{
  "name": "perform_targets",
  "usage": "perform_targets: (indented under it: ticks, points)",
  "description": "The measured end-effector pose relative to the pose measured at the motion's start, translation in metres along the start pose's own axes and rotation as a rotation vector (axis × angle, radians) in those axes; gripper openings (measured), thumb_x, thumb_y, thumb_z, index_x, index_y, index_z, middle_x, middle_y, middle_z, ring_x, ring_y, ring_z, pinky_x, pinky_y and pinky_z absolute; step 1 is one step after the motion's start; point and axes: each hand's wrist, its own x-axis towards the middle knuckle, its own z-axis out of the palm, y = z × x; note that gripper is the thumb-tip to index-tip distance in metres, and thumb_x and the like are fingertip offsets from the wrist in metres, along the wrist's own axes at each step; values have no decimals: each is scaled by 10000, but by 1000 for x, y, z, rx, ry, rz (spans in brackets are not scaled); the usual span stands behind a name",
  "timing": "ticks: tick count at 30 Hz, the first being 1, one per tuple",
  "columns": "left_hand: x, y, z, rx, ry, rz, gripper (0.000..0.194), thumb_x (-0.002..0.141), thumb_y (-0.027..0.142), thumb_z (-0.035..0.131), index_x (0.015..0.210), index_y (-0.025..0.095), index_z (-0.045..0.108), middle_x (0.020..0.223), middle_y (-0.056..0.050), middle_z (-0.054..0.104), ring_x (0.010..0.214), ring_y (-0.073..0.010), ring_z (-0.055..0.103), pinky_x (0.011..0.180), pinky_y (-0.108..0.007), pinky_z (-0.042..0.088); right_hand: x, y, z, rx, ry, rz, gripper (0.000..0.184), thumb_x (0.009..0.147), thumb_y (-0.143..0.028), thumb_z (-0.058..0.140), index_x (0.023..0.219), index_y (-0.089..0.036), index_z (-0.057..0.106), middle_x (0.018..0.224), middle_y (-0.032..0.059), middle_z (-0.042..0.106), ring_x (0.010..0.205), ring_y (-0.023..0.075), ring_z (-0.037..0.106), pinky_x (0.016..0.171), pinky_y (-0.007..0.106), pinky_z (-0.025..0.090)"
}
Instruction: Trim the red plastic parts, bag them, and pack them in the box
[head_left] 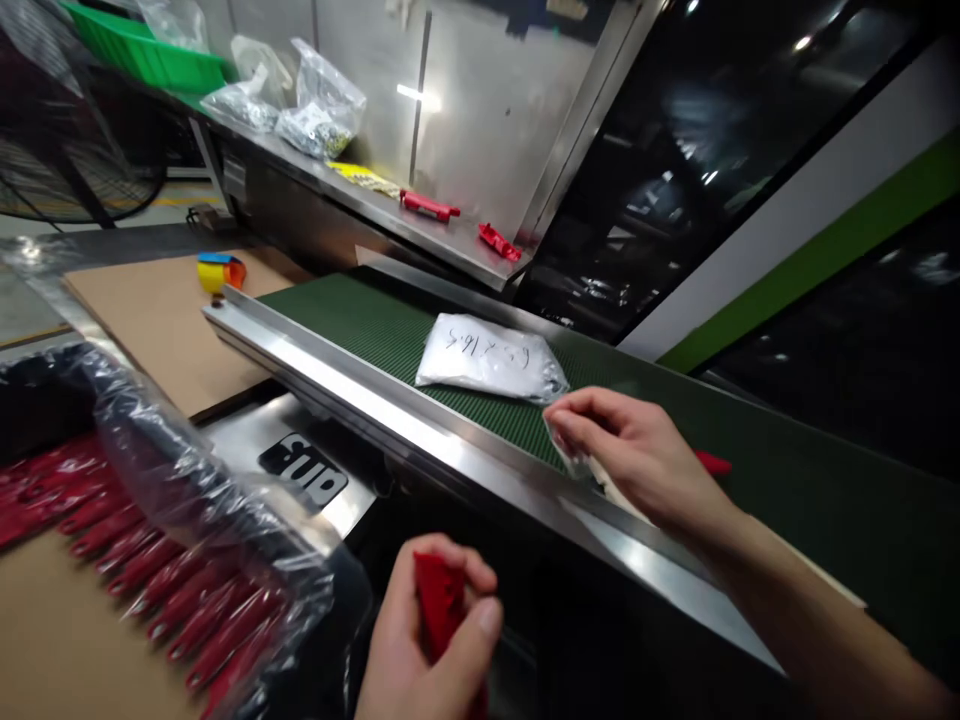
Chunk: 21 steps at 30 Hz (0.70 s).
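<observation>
In the head view, a narrow red plastic part [439, 600] is gripped in my left hand [427, 640], fingers curled round it, in front of the conveyor's metal rail. My right hand [637, 445] is over the green conveyor belt [337, 310] with thumb and fingertips pinched together. Clear plastic [571, 455] shows just under those fingertips; what they pinch is too small to make out. Beyond them lies a white packet [487, 357] in clear wrap with handwriting on it. A red piece [712, 463] on the belt is partly hidden behind my right wrist.
The metal rail [360, 385] edges the belt. At left, a plastic-lined box [300, 560] holds several red parts [180, 580] over cardboard. Tape rolls [217, 272] sit on a cardboard sheet [157, 320]. Two red parts and bagged hardware [319, 120] rest on the back ledge.
</observation>
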Motion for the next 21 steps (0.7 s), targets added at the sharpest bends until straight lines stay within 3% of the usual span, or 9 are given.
perform_targets:
  ticks: [3, 7, 10, 14, 18, 21]
  points:
    - [-4, 4, 14, 118, -80, 144, 369, 699, 285, 816, 910, 196, 526, 780, 23, 595, 582, -64, 469, 544, -172, 402, -55, -20, 26, 246, -73, 117, 215, 888, -394, 621, 872, -190, 687, 720, -4, 642, 646, 106, 592, 579, 196, 475]
    - [-9, -8, 13, 160, -132, 55, 387, 724, 239, 811, 954, 197, 502, 725, 57, 585, 629, -66, 528, 569, -142, 433, -98, -14, 54, 600, -108, 349, 191, 822, -377, 718, 843, -187, 724, 810, 24, 693, 752, 127, 632, 670, 198, 501]
    - [-16, -20, 7, 223, -146, 7, 314, 803, 232, 739, 980, 195, 483, 741, 52, 606, 636, -67, 542, 574, -153, 436, -117, 2, 67, 732, -96, 447, 261, 823, -435, 718, 853, -177, 718, 770, 20, 681, 678, 99, 583, 626, 193, 480]
    - [-24, -29, 7, 286, -162, -34, 260, 830, 182, 666, 974, 193, 450, 724, 61, 580, 603, -68, 520, 558, -170, 432, -135, 15, 74, 800, -5, 471, 269, 837, -446, 705, 876, -181, 713, 738, -1, 652, 645, 75, 541, 604, 180, 458]
    - [-27, -34, 8, 354, -198, -9, 258, 833, 161, 628, 991, 209, 430, 727, 70, 550, 580, -68, 485, 541, -178, 423, -148, 22, 74, 815, 149, 481, 255, 832, -444, 714, 929, -208, 706, 711, -31, 615, 648, 62, 524, 608, 161, 452]
    - [-28, -35, 8, 389, -206, -5, 254, 847, 180, 621, 1005, 222, 427, 756, 66, 545, 591, -73, 478, 547, -190, 423, -155, 26, 69, 814, 189, 466, 243, 832, -430, 717, 952, -218, 702, 737, -34, 621, 663, 54, 539, 624, 147, 466]
